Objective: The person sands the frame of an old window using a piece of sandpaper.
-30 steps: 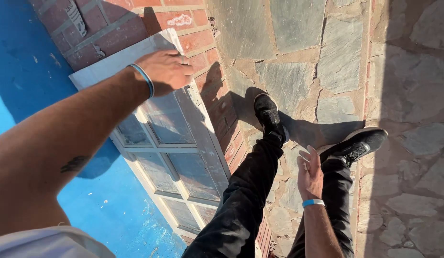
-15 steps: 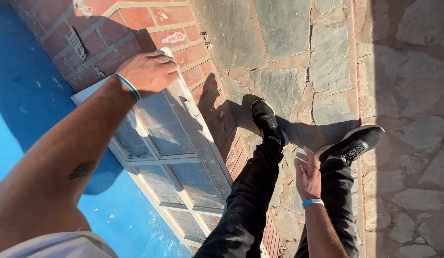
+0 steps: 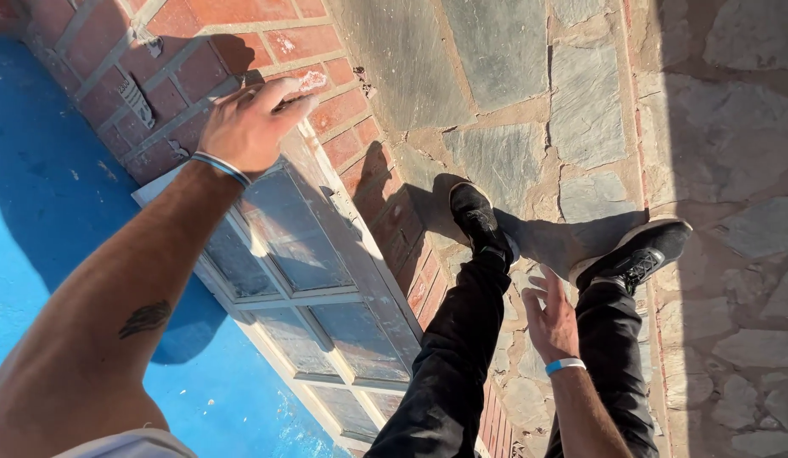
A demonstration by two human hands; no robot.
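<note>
My left hand [image 3: 249, 127] lies over the top edge of a white-framed window [image 3: 364, 280] with several glass panes, fingers stretched toward the brick wall [image 3: 266, 38]. The window stands on its edge, leaning along the brick. A thin band circles my left wrist. My right hand [image 3: 551, 318] hangs open beside my legs, fingers apart and holding nothing, with a light blue wristband [image 3: 565, 366] on it. I wear black trousers and black shoes [image 3: 479, 216].
A bright blue painted surface [image 3: 46, 212] fills the left side, below the brick wall. To the right lies uneven stone paving [image 3: 580, 110] in strong sun with long shadows. My other shoe [image 3: 640, 250] rests on it.
My left hand has moved up and right along the window's top, closer to the brick wall, and its fingers have stretched out. My right hand stays open by my legs.
</note>
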